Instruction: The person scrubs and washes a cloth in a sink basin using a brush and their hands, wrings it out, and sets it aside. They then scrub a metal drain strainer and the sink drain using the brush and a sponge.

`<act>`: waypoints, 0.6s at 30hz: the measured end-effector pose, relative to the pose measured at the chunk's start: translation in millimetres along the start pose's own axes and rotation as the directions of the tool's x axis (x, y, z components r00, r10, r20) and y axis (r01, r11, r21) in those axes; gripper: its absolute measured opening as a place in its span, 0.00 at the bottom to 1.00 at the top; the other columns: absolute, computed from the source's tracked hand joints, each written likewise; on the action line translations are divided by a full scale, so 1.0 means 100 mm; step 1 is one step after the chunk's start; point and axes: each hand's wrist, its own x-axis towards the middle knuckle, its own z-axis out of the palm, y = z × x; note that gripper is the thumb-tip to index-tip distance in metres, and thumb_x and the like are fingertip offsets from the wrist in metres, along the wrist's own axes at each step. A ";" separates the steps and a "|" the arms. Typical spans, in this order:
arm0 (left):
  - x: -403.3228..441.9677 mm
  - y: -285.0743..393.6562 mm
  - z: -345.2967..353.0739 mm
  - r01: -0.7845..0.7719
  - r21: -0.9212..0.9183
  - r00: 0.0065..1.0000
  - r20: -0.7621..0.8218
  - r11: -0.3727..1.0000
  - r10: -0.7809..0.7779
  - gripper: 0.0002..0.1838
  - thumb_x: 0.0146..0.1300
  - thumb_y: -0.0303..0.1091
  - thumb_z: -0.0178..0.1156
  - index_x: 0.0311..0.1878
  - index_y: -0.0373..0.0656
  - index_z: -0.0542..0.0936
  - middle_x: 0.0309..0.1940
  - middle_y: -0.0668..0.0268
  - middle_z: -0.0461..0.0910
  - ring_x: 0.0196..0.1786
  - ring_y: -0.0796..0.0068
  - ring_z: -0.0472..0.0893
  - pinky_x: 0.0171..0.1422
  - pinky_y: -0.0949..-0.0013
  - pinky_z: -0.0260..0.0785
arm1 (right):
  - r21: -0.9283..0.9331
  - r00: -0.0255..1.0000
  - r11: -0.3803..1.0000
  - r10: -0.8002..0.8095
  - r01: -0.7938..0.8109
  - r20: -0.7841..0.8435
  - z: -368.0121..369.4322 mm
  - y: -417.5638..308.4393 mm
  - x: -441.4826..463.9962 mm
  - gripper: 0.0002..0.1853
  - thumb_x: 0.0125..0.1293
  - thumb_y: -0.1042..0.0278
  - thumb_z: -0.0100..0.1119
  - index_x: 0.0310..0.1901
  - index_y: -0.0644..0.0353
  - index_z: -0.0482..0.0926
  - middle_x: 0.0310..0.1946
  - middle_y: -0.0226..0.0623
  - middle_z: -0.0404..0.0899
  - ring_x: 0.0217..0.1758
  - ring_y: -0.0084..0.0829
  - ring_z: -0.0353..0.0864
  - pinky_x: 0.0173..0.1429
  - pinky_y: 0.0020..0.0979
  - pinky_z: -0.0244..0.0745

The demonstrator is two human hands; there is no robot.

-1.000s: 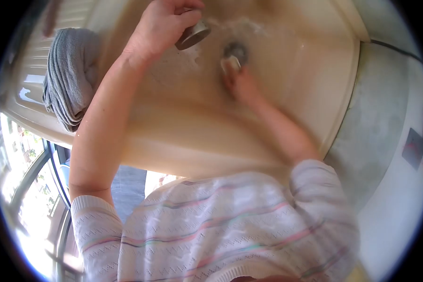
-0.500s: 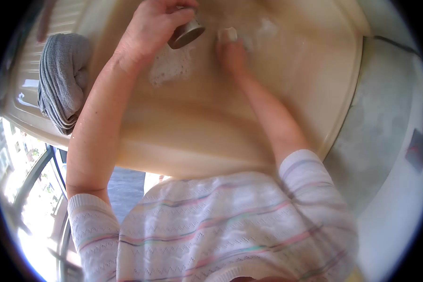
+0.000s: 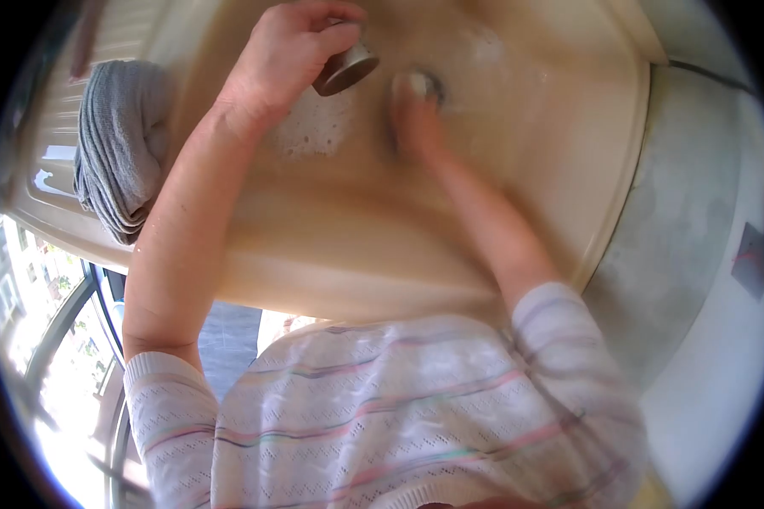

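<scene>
My left hand (image 3: 293, 51) grips a small round metal cup (image 3: 348, 69), tilted, above the left part of a beige sink (image 3: 356, 212). Down in the basin my right hand (image 3: 416, 119), blurred by motion, is closed on a small pale thing (image 3: 419, 82) that looks like a sponge or cloth. Beside its fingers shows part of the dark drain (image 3: 435, 86). Foamy suds (image 3: 314, 127) lie on the basin floor below the cup.
A folded grey cloth (image 3: 120, 148) rests on the ribbed drainboard (image 3: 47, 140) at the left. A bright window (image 3: 55, 339) is at the lower left. Along the right of the sink runs a grey-green surface (image 3: 671, 220) with a dark cable (image 3: 709, 75).
The right hand has shifted about near the drain, first covering it more and now sitting just left of it. The left hand keeps the cup in nearly the same place.
</scene>
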 end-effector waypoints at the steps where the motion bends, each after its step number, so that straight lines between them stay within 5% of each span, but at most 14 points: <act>1: 0.00 0.02 0.01 0.014 0.004 1.000 -0.001 1.000 -0.014 0.16 0.59 0.34 0.54 0.48 0.35 0.75 0.32 0.69 0.78 0.34 0.85 0.74 0.41 0.79 0.66 | 0.002 1.000 1.000 0.028 -0.028 0.004 -0.02 0.02 0.07 0.24 0.59 0.58 0.50 0.58 0.49 0.64 0.41 0.66 0.67 0.34 0.57 0.76 0.37 0.48 0.74; 3: 0.00 0.02 0.04 0.022 0.017 1.000 0.000 1.000 -0.022 0.16 0.59 0.34 0.54 0.48 0.35 0.75 0.32 0.69 0.78 0.34 0.84 0.74 0.40 0.79 0.65 | 0.008 0.996 0.996 0.093 -0.093 0.009 -0.11 0.06 0.30 0.24 0.59 0.58 0.50 0.58 0.48 0.63 0.41 0.65 0.67 0.35 0.57 0.76 0.37 0.48 0.74; 6: 0.01 0.02 0.06 -0.004 0.038 1.000 0.010 0.999 0.004 0.16 0.58 0.34 0.54 0.48 0.35 0.75 0.32 0.69 0.78 0.34 0.84 0.74 0.40 0.79 0.65 | -0.026 0.967 0.996 0.089 -0.085 0.237 -0.23 -0.05 0.10 0.23 0.58 0.57 0.51 0.57 0.46 0.64 0.41 0.63 0.68 0.36 0.56 0.76 0.36 0.47 0.74; 12: 0.06 -0.04 0.10 0.012 0.038 1.000 0.006 0.999 -0.012 0.15 0.59 0.34 0.54 0.47 0.36 0.75 0.32 0.69 0.78 0.34 0.84 0.74 0.40 0.79 0.66 | -0.141 0.989 0.979 -0.149 0.150 0.023 -0.10 0.18 0.36 0.22 0.58 0.56 0.52 0.55 0.47 0.67 0.42 0.58 0.69 0.35 0.54 0.76 0.36 0.47 0.74; 18: 0.07 -0.13 -0.03 0.015 0.018 1.000 -0.025 1.000 -0.015 0.15 0.60 0.34 0.54 0.47 0.36 0.76 0.32 0.69 0.78 0.33 0.85 0.74 0.39 0.79 0.65 | -0.114 0.905 0.902 -0.423 0.416 -0.044 -0.03 0.98 0.24 0.24 0.59 0.55 0.52 0.58 0.43 0.65 0.41 0.53 0.70 0.38 0.52 0.75 0.39 0.44 0.74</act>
